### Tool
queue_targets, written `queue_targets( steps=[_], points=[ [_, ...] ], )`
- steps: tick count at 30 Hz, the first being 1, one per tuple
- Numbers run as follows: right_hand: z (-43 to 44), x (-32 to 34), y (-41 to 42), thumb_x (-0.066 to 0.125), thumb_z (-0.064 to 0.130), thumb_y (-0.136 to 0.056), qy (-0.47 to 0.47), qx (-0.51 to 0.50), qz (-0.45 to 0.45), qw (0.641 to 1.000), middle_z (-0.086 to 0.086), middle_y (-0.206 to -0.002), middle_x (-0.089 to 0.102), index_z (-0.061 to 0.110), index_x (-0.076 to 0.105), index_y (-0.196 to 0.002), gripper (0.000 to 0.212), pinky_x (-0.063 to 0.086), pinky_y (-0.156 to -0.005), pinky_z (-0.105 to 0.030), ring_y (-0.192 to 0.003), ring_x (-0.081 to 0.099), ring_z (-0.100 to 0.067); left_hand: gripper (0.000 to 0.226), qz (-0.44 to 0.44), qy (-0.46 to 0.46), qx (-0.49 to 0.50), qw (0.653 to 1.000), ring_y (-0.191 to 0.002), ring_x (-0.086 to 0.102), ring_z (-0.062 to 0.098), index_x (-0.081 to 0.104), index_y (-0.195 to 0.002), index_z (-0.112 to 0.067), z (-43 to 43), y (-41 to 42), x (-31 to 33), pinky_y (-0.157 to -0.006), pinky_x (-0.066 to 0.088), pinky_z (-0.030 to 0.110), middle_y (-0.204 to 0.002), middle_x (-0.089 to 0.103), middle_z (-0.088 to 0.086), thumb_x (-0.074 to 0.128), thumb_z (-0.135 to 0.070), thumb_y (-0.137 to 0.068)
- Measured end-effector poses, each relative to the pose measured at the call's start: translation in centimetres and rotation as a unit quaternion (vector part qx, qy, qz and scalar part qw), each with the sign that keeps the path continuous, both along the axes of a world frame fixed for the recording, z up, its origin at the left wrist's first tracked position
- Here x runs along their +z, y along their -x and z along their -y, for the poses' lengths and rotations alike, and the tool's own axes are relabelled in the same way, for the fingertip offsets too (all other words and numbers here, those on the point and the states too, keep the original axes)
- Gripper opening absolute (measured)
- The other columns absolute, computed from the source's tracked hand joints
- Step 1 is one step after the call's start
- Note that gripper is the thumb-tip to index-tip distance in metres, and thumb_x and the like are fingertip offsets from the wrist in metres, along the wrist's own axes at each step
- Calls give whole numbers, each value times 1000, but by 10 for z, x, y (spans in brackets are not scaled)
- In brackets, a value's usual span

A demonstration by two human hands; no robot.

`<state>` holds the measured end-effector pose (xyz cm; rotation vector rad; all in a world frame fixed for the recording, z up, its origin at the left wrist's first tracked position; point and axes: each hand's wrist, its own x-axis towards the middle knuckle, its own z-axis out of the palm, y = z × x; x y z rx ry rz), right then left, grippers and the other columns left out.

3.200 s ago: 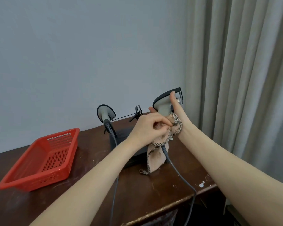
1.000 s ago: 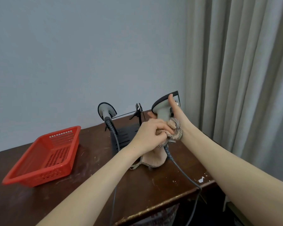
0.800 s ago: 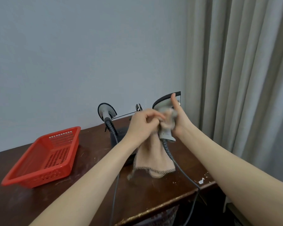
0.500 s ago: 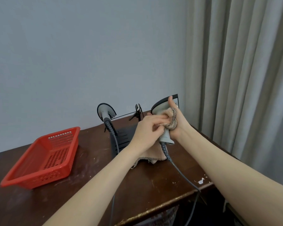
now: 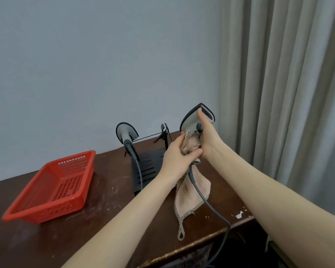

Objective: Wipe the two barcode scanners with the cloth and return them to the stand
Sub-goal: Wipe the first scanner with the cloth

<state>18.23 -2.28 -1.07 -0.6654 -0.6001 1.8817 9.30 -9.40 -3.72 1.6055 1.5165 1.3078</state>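
Above the right end of the table (image 5: 112, 209): one scanner (image 5: 191, 120) is held in the air, clear of the stand (image 5: 149, 167). Its long axis is close to upright, with the head on top, the window facing right toward the curtain (image 5: 278, 93) and the handle pointing down. Its cable (image 5: 203, 200) trails over the near edge.

The right hand (image 5: 209, 140) grips the neck just under the head, thumb laid up along the head's side. The left hand (image 5: 177, 153) is closed round the handle through the cloth (image 5: 193, 188), directly below the right hand and touching it. The rest of the cloth hangs loose toward the tabletop.

The second scanner (image 5: 125, 130) sits at the stand's far left, head up, its cable running down over the slotted base. A black clip (image 5: 164, 130) stands at the far right of the stand. The red basket (image 5: 66, 207) is well apart, to the left.

Judgement: the handle wipe is under way. The handle lies below the right hand's grip, so strokes should run along the upright axis, and the left hand is placed to make them. The likely return spot, by the clip, lies lower, to the left and farther off. The right hand has the firmer hold for that carry. Cannot tell whether the second scanner has been wiped.
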Motion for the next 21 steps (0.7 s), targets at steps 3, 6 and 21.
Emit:
queue_targets(
  steps=[3,6,21],
  points=[
    [1,0,0,63,57,-82,-6,21,17,1000,-17,-105,62,7,53,-121,64,53,-67,-39,-88,64,-31,46,32,7,11,999,-97,65,11,59,-118,-23,-5,-1,0,-86,53,27,-107,68,-6,75,-19,-74],
    [-3,-4,-1,58,61,-84,-10,37,14,999,-17,-120,62,7,54,-129,70,53,-75,-42,-103,62,-32,27,63,27,39,997,-89,67,16,66,-96,-25,-10,0,3,-84,55,36,-92,72,-1,73,-13,-73],
    [-8,-23,3,61,56,-84,23,30,11,999,-8,-76,70,6,66,-90,50,55,-57,-31,-61,67,-22,22,-39,-27,112,993,-65,60,12,63,-66,-15,-8,20,9,-65,45,27,-64,64,-4,63,-23,-86]
  ],
)
